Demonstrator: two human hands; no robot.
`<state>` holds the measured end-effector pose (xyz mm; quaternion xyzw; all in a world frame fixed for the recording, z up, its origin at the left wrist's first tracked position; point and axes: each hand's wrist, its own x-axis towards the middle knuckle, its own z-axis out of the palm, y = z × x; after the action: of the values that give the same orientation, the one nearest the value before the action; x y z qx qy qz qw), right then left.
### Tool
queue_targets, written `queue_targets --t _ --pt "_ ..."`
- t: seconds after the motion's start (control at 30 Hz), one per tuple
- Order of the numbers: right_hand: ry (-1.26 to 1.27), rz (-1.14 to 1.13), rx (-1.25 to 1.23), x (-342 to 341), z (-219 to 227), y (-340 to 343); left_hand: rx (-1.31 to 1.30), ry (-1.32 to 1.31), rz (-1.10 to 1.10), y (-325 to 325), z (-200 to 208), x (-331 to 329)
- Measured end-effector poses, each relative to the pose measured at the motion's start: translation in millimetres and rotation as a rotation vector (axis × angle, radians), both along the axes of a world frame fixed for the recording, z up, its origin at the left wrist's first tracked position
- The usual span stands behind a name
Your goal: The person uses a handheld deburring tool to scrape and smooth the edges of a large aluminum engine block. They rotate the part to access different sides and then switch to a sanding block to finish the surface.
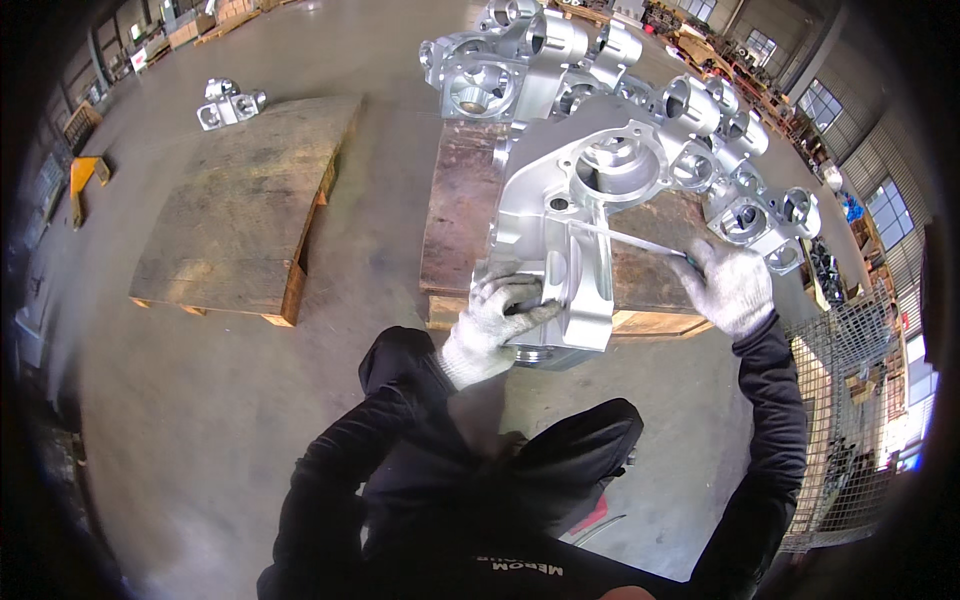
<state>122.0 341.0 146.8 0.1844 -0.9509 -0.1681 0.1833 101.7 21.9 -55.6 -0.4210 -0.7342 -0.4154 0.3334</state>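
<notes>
A large silvery machined metal casting point(535, 175) with a wide round bore stands in front of me, over the near edge of a wooden pallet. My left hand point(492, 325), in a whitish knit glove, grips its near lower part, fingers curled against a raised rib. My right hand point(733, 288), gloved alike, is closed round the end of a long thin file point(635, 240). The file slants up to the left, its far end at the casting just below the bore. My right fingers partly hide its handle.
Several similar castings point(480, 85) crowd the wooden pallet point(455, 215) behind and to the right. Another pallet point(235, 215) lies at left, with a small casting point(228, 104) at its far end. A wire mesh cage point(835, 430) stands right; a yellow pallet-jack-like piece point(84, 182) is far left.
</notes>
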Motion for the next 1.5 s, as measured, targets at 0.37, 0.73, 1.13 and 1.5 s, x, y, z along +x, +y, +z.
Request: queue_targets --t 0.37,0.73,1.13,1.5 --pt "-0.07 0.014 0.044 -53 11 -8 0.063 -0.025 -0.007 5 -10 -4" --pt "-0.044 -0.042 -0.007 -64 -7 -3 0.018 0.005 -0.018 4 -13 -9" --pt "0.032 0.048 0.035 -59 -11 -10 0.038 0.0 0.06 8 -5 2" --pt "0.032 0.106 -0.041 -52 -15 0 0.027 -0.043 0.05 8 -5 5"
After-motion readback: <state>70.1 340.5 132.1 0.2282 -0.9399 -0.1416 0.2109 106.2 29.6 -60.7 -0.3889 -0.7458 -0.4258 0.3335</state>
